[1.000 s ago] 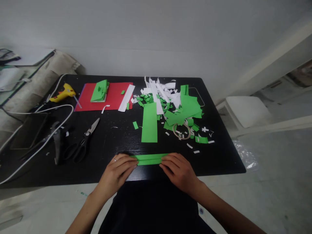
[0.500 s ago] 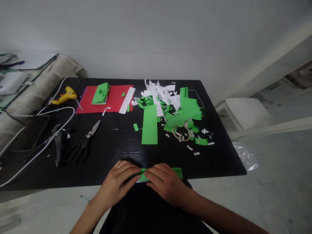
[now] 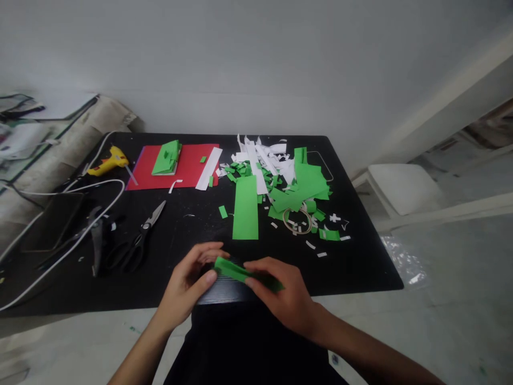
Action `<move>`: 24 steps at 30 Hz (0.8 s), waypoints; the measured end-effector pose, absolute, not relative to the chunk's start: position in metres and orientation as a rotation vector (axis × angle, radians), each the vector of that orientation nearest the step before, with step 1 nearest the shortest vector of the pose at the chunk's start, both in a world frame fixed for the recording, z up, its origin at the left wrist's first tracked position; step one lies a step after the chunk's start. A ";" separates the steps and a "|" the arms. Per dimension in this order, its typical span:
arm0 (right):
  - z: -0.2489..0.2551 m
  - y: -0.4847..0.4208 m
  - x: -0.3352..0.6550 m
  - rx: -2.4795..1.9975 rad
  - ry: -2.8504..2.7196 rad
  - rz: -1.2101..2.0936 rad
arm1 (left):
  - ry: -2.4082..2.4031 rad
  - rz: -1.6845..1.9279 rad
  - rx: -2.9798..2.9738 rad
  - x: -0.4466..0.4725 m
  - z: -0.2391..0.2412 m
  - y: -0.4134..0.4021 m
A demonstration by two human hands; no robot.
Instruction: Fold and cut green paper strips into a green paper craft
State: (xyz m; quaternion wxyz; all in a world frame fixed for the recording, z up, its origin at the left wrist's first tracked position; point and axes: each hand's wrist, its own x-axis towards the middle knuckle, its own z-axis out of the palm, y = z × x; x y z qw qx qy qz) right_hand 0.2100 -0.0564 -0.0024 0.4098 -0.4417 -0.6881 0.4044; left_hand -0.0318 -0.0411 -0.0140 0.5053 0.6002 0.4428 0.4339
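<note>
At the table's near edge my right hand point(image 3: 282, 283) pinches a folded strip of green paper point(image 3: 232, 269) between thumb and fingers. The strip is raised and tilted, its left end higher; part of it is behind my right fingers. Beside that left end is my left hand point(image 3: 188, 280), thumb and fingers apart and curved around the end without a clear grip; whether the thumb touches the paper I cannot tell. Just beyond my hands a flat green paper rectangle point(image 3: 246, 214) lies on the black table point(image 3: 192, 230).
Scissors point(image 3: 138, 238) lie left of my hands, near a yellow glue gun point(image 3: 110, 160) and a white cable point(image 3: 86, 230). Behind, a folded green paper piece point(image 3: 166, 159) rests on red sheets point(image 3: 192, 171). Green and white scraps point(image 3: 304, 184) and a tape ring point(image 3: 297, 221) are at right.
The green strip has come up off the table edge and tilted, held in my right hand. My left hand has loosened from it, its fingers now spread.
</note>
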 end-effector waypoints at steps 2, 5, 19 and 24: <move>0.006 -0.050 0.204 -1.185 -1.556 1.165 | 1.160 1.107 1.336 -0.017 -0.007 -0.035; 0.013 -0.043 0.195 -1.198 -1.373 1.335 | 1.229 1.165 1.253 0.000 0.003 -0.029; 0.019 -0.039 0.189 -1.217 -1.419 1.304 | 1.290 1.225 1.237 0.014 0.019 -0.027; 0.024 -0.039 0.191 -1.249 -1.485 1.390 | 1.296 1.230 1.223 0.015 0.021 -0.026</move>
